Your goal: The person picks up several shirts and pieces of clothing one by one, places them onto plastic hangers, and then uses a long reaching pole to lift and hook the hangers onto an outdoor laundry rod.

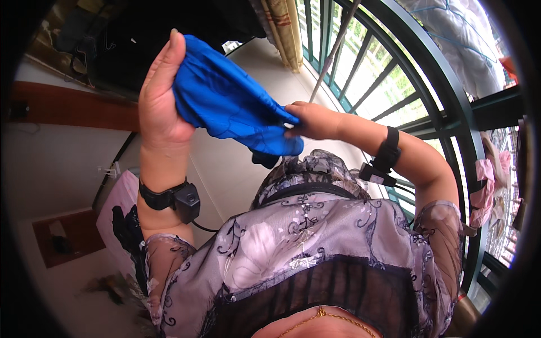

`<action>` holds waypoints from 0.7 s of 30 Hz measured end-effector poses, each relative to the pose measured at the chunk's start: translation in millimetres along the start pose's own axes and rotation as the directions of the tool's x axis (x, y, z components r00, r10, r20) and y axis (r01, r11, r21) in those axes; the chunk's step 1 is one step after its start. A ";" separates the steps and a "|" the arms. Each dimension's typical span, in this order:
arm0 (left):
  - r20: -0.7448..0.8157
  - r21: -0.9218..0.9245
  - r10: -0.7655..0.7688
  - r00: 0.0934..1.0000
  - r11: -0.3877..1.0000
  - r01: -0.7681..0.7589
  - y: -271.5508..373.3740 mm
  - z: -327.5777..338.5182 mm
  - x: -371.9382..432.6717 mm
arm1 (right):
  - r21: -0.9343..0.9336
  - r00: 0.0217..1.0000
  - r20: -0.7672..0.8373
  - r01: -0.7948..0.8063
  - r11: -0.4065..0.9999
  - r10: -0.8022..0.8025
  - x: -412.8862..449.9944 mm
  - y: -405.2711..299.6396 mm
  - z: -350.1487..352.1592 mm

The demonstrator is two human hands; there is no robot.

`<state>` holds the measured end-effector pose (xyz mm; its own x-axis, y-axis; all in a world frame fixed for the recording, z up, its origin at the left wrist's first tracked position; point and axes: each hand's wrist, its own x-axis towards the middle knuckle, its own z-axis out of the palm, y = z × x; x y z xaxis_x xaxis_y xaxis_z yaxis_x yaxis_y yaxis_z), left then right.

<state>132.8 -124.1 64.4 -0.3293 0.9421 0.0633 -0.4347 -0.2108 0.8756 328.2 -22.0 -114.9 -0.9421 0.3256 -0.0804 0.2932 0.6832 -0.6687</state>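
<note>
A piece of bright blue cloth (228, 93) is stretched between my two hands, in front of me at the upper middle of the view. My left hand (165, 93) is raised at its left end, thumb up, with the cloth lying against the palm side; its fingers are mostly hidden, so their grip does not show. Lower and to the right, my right hand (306, 120) pinches the other end between thumb and fingers, slightly blurred. A darker flap (265, 159) hangs beneath the cloth near my right hand.
Green metal window bars (397, 80) curve along the right, with a metal pole (325, 69) slanting before them. A yellowish curtain (284, 34) hangs at the top. Pink cloth (484, 190) hangs on the bars. Dark fabric lies upper left, above a reddish-brown wooden board (76, 105).
</note>
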 end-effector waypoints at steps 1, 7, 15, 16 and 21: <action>-0.001 -0.002 0.004 1.000 1.000 -0.004 3.7 -4.1 -1.5 | -0.009 0.999 0.042 0.017 1.000 -0.017 7.5 9.0 -4.1; -0.116 0.065 0.040 0.992 0.997 -0.033 22.2 -52.6 -17.8 | 0.229 0.936 -0.148 -0.281 0.932 0.318 -13.1 17.9 -82.9; -0.089 0.164 -0.107 0.990 0.979 0.121 4.9 -118.4 -27.2 | 0.580 0.732 -0.583 0.072 0.811 0.352 -12.1 -5.7 -161.7; -0.158 0.210 -0.096 0.983 0.969 0.129 3.2 -106.3 -25.3 | 0.713 0.866 -0.431 0.154 0.684 0.255 -10.9 -9.1 -169.4; -0.162 0.197 -0.074 0.984 0.975 0.106 5.4 -114.9 -9.9 | 0.674 0.828 -0.449 0.067 0.736 0.335 -15.7 -43.4 -190.2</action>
<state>37.4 -164.5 13.5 -0.4274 0.9005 -0.0802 -0.2938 -0.0544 0.9543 361.2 67.5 56.0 -0.6090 0.7921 0.0411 0.0429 0.0846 -0.9955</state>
